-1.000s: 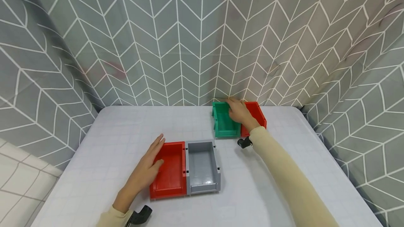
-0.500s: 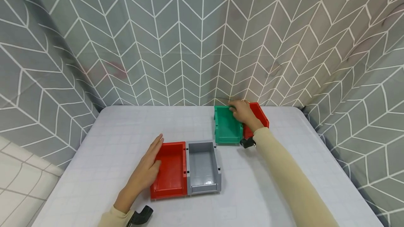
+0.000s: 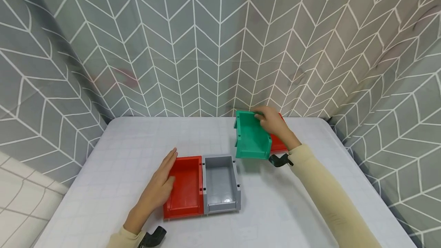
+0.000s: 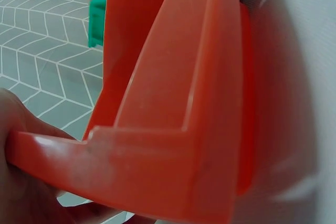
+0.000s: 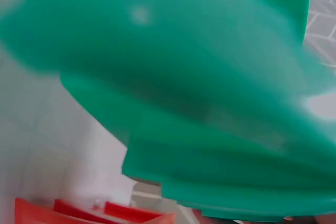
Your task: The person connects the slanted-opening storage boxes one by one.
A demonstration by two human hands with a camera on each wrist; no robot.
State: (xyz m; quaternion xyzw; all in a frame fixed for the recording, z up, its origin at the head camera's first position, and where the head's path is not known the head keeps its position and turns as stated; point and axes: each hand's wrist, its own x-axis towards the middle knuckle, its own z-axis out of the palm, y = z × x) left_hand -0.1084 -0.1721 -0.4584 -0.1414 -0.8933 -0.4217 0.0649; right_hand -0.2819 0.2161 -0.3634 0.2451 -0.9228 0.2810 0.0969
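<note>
My left hand (image 3: 155, 190) holds the left wall of the near red plastic bin (image 3: 187, 183), thumb on the inner side and fingers along the outer side. In the left wrist view that wall of the bin (image 4: 147, 171) lies between thumb and fingers. Against the red bin's right side stands a grey bin (image 3: 219, 183). Farther back, my right hand (image 3: 274, 122) grips the right wall of a green bin (image 3: 253, 137), which is tilted and raised off the table. It fills most of the right wrist view (image 5: 157, 119), blurred.
A second red bin (image 3: 279, 144) sits at the back right, partly hidden behind the green bin and right hand. The white-covered table (image 3: 138, 133) ends at a grey patterned curtain (image 3: 206, 49). A black wrist camera (image 3: 280, 160) hangs at the right wrist.
My right hand has drawn the green bin slightly nearer, then lifted and tilted it away from the back red bin. The left hand, near red bin and grey bin have stayed in place.
</note>
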